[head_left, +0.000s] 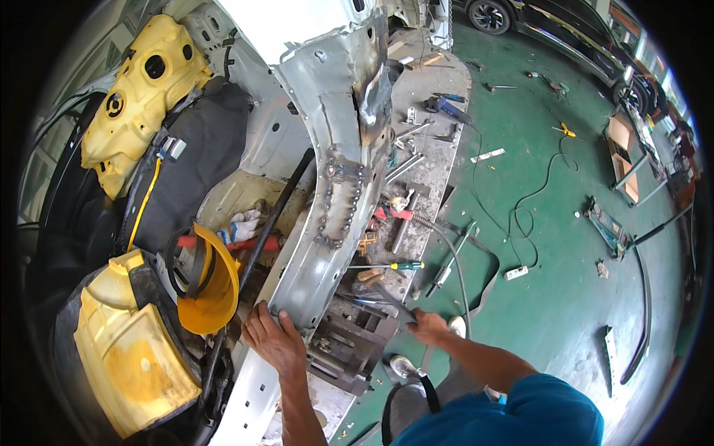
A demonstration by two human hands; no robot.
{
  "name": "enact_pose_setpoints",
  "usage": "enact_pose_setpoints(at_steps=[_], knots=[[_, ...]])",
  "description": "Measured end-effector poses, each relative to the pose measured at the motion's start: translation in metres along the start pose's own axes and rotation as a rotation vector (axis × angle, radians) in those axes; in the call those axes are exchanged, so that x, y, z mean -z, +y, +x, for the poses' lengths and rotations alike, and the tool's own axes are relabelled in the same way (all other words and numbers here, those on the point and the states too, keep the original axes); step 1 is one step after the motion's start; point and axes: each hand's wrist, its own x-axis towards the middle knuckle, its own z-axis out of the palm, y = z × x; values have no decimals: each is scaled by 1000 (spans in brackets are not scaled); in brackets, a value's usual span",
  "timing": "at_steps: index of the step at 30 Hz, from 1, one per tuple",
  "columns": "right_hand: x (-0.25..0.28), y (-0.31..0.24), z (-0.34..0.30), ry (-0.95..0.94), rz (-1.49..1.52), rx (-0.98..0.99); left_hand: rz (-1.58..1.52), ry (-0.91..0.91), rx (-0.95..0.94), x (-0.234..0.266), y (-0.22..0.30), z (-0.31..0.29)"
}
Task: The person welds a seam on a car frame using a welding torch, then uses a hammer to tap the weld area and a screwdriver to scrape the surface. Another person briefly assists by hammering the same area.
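My left hand (277, 338) lies on the bare metal door sill (294, 290) of a stripped car body, fingers stretched over its inner edge and thumb apart. Further up, the pillar (343, 197) carries rows of dark weld spots and scorched metal. To the right, my right hand (430, 327) is closed round the lower end of a dark bar-like tool (392, 301); its far end reaches toward the bench, and its exact kind does not show. Close by on the bench lie a screwdriver (405, 265) with a green handle and a slotted metal block (349, 342).
Inside the car body are a yellow welding mask or visor (212, 290), yellow foam pieces (137, 349), a black bar (279, 201) and a glove (244, 225). An angle grinder (450, 110) lies on the bench. Cables, a power strip (515, 273) and a jack (606, 227) lie on the green floor.
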Motion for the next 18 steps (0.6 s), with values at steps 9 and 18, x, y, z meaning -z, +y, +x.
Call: enact_pose_setpoints(at_steps=[9,18], knots=[[178,-13,-12,372,171,564,103,28,208,-19,19,7],[294,-86,96,511,-241,866,170,-19,249,-19,21,9]])
